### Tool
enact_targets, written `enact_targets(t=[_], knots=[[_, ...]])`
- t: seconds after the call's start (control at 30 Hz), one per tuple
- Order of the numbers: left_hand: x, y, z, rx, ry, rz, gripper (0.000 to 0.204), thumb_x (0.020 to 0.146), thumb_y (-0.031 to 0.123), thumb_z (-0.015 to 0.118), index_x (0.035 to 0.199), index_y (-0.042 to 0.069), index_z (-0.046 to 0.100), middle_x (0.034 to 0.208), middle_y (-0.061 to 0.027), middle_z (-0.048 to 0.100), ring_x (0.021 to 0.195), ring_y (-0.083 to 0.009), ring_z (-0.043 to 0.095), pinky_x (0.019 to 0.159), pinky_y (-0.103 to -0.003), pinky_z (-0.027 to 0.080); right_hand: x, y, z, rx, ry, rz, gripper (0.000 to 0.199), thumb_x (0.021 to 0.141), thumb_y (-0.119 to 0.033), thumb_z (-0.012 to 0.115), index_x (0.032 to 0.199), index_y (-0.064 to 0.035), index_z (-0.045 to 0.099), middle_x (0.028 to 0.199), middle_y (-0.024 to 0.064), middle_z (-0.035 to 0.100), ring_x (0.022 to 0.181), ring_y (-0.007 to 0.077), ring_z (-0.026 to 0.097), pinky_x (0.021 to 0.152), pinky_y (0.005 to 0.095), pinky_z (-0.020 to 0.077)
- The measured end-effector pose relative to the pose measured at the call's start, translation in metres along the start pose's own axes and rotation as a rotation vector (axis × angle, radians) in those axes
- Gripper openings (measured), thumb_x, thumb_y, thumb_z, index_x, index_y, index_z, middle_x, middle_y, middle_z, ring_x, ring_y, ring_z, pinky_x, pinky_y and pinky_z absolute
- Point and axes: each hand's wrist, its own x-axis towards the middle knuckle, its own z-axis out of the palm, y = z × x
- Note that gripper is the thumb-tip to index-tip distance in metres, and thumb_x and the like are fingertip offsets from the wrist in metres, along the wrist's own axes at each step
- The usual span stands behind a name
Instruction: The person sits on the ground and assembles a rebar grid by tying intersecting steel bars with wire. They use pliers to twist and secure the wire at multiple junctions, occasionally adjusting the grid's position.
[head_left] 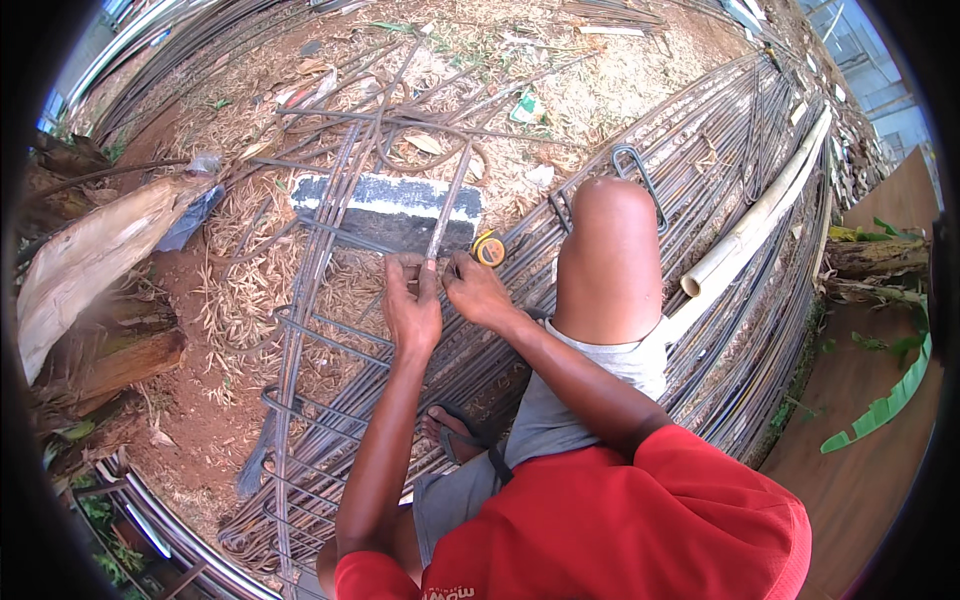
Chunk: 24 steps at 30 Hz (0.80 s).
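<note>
Far left there's a big dried leaf (95, 255); next, a long rebar frame (287, 370) with crosswise ties runs over the straw; the black-and-white block (400, 228) sits just past the hands; left hand (412, 308) has the near end of a steel rod (450, 205) pinched, and that rod lies across the block; right hand (477, 292) is curled just beside it, can't tell if it's gripping anything; yellow-and-black tape measure (489, 249) right by its knuckles; bamboo pole (757, 220) further right.
</note>
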Motion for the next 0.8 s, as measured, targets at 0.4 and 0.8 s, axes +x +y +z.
enact_targets(t=[0.4, 0.8], knots=[[0.004, -0.011, -0.002, 0.148, -0.103, 0.174, 0.021, 0.098, 0.020, 0.079, 0.106, 0.001, 0.078, 0.101, -0.0102, 0.074, 0.087, -0.0138, 0.066, 0.074, -0.033, 0.053, -0.004, 0.007, 0.012, -0.102, -0.041, -0.041, 0.041, 0.103, -0.028, 0.053, 0.123, 0.0069, 0.061, 0.108, 0.0377, 0.073, 0.112, 0.0563, 0.068, 0.093, 0.0623, 0.0526], [0.002, -0.009, -0.001, -0.133, -0.096, 0.049, 0.019, 0.100, 0.021, 0.076, 0.099, 0.003, 0.073, 0.084, -0.0045, 0.073, 0.073, -0.0102, 0.061, 0.070, -0.032, 0.050, -0.034, 0.031, 0.015, 0.782, 0.001, 0.026, 0.026, 0.103, -0.025, 0.070, 0.092, -0.0016, 0.068, 0.074, -0.0015, 0.059, 0.068, 0.0145, 0.050, 0.063, 0.0349, 0.0412]])
